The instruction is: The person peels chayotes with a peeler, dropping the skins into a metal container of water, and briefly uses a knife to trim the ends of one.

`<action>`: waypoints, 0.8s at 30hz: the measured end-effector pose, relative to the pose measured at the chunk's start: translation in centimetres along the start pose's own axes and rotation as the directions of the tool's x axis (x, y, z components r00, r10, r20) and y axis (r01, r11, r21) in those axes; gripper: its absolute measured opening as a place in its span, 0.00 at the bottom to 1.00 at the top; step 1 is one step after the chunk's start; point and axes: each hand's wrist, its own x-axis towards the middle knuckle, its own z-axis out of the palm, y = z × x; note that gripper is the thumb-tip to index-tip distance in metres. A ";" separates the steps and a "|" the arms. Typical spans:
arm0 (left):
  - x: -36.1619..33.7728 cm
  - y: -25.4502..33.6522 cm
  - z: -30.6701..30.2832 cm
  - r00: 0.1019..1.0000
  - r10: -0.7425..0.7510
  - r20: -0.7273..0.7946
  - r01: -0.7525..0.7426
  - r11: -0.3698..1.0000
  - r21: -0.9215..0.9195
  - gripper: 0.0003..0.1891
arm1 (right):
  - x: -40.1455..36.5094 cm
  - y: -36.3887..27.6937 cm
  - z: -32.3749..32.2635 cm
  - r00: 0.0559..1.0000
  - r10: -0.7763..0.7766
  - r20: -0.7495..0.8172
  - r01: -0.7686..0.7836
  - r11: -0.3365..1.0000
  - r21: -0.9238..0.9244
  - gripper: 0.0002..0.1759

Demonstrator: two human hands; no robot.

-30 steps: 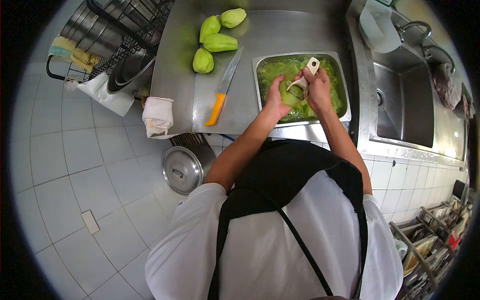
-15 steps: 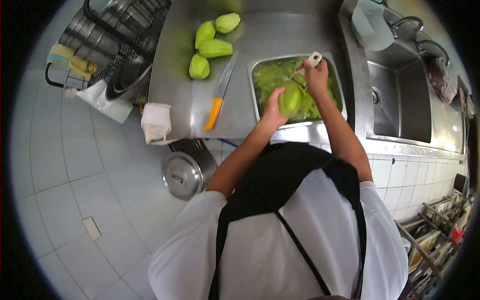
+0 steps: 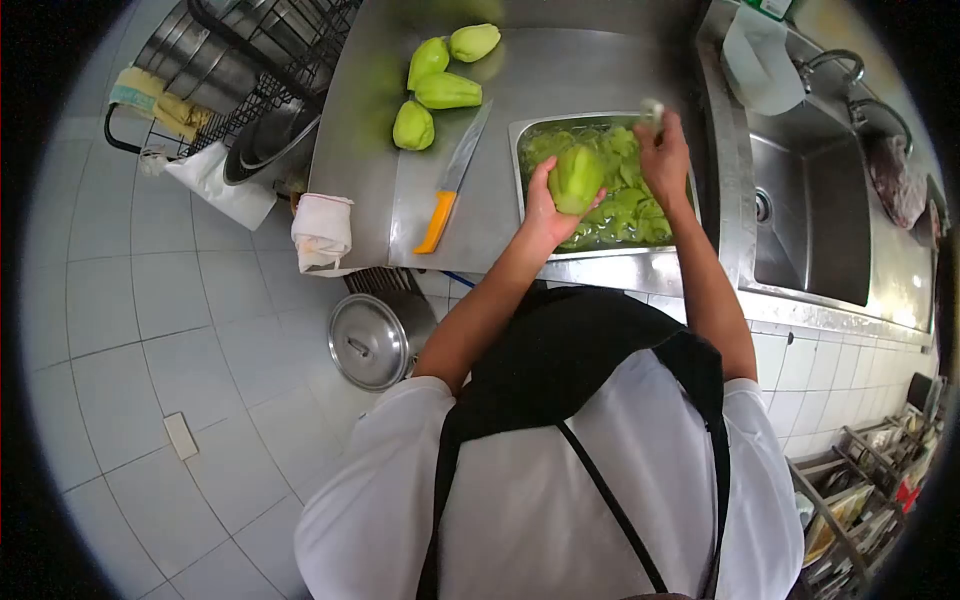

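Note:
A pale green chayote (image 3: pixel 576 181) is held in my left hand (image 3: pixel 544 210), above the near left part of a metal tray (image 3: pixel 516 150). Green peelings (image 3: pixel 632 212) lie in water inside that tray. My right hand (image 3: pixel 664 162) is closed on a white-handled peeler (image 3: pixel 652 112), blurred by motion, over the tray's right side; its blade cannot be made out. On the steel counter to the left rest several whole chayotes (image 3: pixel 448 91) and a knife with an orange handle (image 3: pixel 435 222).
A sink (image 3: pixel 810 205) with two taps is at the right. Left stands a wire rack (image 3: pixel 262 100) with metal pots. A folded cloth (image 3: pixel 322 230) sits at the counter's left corner, and a lidded pot (image 3: pixel 368 342) is below it.
My right hand with the peeler has moved right, away from the chayote. The chayote in my left hand is now more upright and more fully visible. The view has shifted slightly.

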 end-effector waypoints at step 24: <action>1.0 -1.2 1.0 0.987 -0.081 -0.139 0.087 0.996 0.036 0.26 | -3.4 -5.3 1.1 0.838 0.419 0.350 -0.488 0.288 0.824 0.12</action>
